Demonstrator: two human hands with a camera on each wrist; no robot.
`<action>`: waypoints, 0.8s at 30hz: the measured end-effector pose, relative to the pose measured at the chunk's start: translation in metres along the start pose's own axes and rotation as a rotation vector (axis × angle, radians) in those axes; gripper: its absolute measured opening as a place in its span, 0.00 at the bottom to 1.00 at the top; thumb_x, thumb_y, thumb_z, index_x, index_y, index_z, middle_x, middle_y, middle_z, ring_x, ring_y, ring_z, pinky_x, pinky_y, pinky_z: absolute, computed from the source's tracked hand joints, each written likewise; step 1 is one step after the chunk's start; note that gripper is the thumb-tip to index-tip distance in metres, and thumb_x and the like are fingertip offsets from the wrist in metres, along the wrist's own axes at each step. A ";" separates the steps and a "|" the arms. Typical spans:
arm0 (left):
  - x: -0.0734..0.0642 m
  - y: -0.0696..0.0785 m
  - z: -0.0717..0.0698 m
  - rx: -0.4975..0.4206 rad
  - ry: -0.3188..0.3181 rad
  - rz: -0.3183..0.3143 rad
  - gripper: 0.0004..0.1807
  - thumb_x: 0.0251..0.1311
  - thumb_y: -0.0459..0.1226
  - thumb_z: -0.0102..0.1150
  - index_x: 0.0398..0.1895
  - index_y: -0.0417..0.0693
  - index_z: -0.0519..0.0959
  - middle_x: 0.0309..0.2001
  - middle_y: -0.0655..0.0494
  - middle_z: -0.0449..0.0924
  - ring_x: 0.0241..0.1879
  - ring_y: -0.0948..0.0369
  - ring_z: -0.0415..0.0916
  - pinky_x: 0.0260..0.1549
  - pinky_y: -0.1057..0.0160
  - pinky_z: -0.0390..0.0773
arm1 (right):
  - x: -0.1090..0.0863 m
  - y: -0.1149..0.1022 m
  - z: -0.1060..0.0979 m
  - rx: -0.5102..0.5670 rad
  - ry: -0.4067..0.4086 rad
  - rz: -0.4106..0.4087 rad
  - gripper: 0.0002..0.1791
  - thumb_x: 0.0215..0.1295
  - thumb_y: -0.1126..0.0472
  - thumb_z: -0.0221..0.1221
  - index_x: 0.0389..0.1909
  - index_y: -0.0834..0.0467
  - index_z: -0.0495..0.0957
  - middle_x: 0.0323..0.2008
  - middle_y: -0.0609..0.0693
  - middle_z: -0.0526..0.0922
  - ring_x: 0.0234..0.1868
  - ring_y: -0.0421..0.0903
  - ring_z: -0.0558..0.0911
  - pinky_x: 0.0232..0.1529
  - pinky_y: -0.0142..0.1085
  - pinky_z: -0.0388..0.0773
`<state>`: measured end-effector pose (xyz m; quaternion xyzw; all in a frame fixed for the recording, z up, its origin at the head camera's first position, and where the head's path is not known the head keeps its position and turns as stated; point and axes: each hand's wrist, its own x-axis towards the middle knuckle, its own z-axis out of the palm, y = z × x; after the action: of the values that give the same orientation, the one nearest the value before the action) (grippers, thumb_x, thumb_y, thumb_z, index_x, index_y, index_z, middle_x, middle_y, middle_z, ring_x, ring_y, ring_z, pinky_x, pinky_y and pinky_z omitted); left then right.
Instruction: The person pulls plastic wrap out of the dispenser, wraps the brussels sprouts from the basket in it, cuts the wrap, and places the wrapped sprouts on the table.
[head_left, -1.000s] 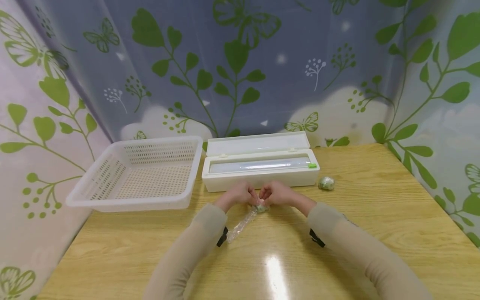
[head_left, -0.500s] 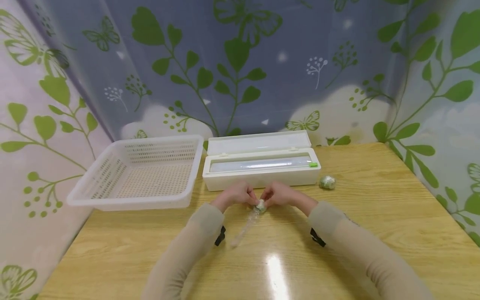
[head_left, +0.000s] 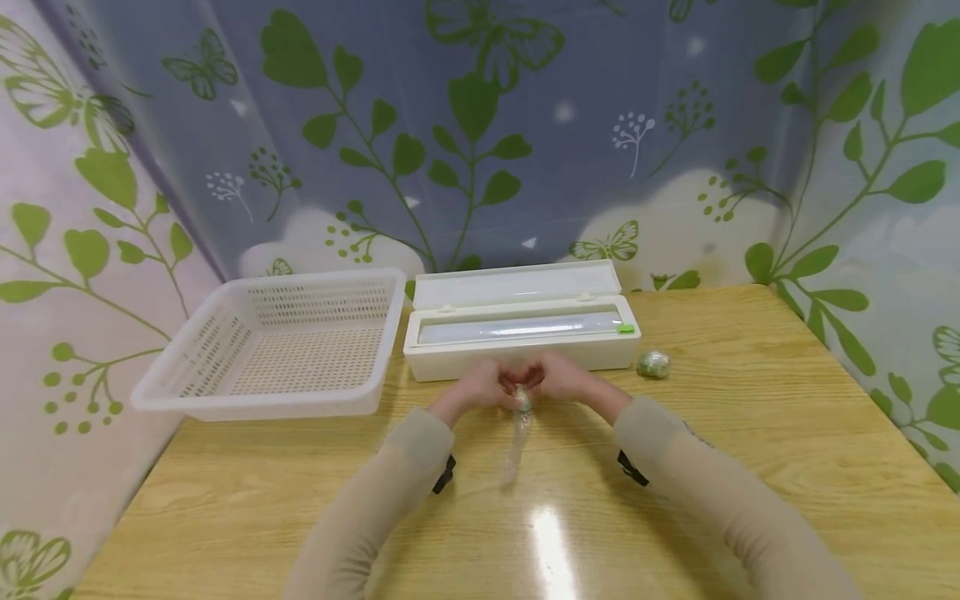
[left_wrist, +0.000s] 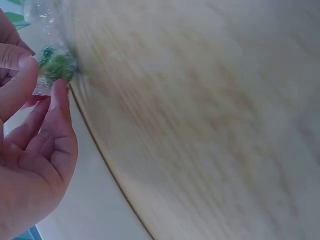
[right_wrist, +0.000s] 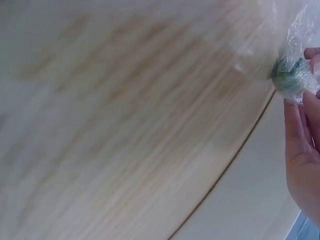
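Note:
Between both hands is a small green bundle [head_left: 522, 400] wrapped in cling film, perhaps a vegetable piece; its exact kind is unclear. A twisted tail of film [head_left: 516, 454] trails from it toward the near side. My left hand [head_left: 480, 385] grips the bundle from the left, with fingertips against the film in the left wrist view, where green [left_wrist: 59, 66] shows through. From the right, my right hand [head_left: 561, 379] holds it, and the right wrist view has its fingers [right_wrist: 297, 130] under the crumpled film. Parts of the bundle are hidden by the fingers.
Just beyond the hands stands a long white box [head_left: 517, 358], lid raised, with a roll of film inside. A white perforated basket [head_left: 258, 408] is at the left. Another wrapped green bundle [head_left: 653, 364] lies right of the box on the wooden table [head_left: 750, 400].
The film tail has swung from pointing toward the near left to pointing almost straight toward the near side. Both hands have shifted slightly toward the box, with their fingers closer around the bundle.

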<state>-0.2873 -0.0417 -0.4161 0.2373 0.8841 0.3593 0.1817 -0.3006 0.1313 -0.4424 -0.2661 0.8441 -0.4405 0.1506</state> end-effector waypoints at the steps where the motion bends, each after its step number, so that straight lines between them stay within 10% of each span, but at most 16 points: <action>1: 0.000 0.000 0.001 -0.002 0.005 -0.003 0.18 0.43 0.31 0.67 0.40 0.34 0.77 0.34 0.48 0.78 0.34 0.58 0.74 0.30 0.68 0.74 | 0.000 0.001 0.000 0.007 0.006 -0.002 0.15 0.44 0.76 0.59 0.37 0.71 0.76 0.36 0.60 0.80 0.39 0.52 0.79 0.37 0.36 0.76; 8: 0.001 0.001 0.003 -0.055 0.070 -0.021 0.11 0.42 0.31 0.68 0.27 0.36 0.75 0.26 0.52 0.74 0.25 0.60 0.71 0.20 0.66 0.73 | -0.016 -0.029 -0.004 -0.121 0.060 0.009 0.12 0.50 0.73 0.56 0.37 0.73 0.75 0.36 0.62 0.79 0.40 0.55 0.78 0.40 0.38 0.75; 17: 0.004 -0.002 0.008 0.140 0.147 0.052 0.12 0.37 0.32 0.71 0.19 0.41 0.74 0.20 0.57 0.73 0.20 0.64 0.68 0.18 0.70 0.69 | -0.018 -0.031 -0.005 -0.131 0.023 -0.009 0.10 0.50 0.69 0.60 0.34 0.69 0.78 0.31 0.56 0.81 0.33 0.47 0.79 0.32 0.34 0.76; 24: 0.003 -0.002 0.008 0.109 0.109 0.064 0.12 0.37 0.33 0.71 0.21 0.41 0.75 0.22 0.56 0.74 0.23 0.63 0.70 0.21 0.70 0.71 | -0.017 -0.028 -0.001 -0.127 0.043 0.033 0.07 0.49 0.70 0.62 0.31 0.68 0.79 0.29 0.56 0.82 0.31 0.45 0.79 0.28 0.31 0.75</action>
<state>-0.2866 -0.0373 -0.4233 0.2548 0.9029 0.3289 0.1084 -0.2785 0.1290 -0.4186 -0.2517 0.8776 -0.3891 0.1223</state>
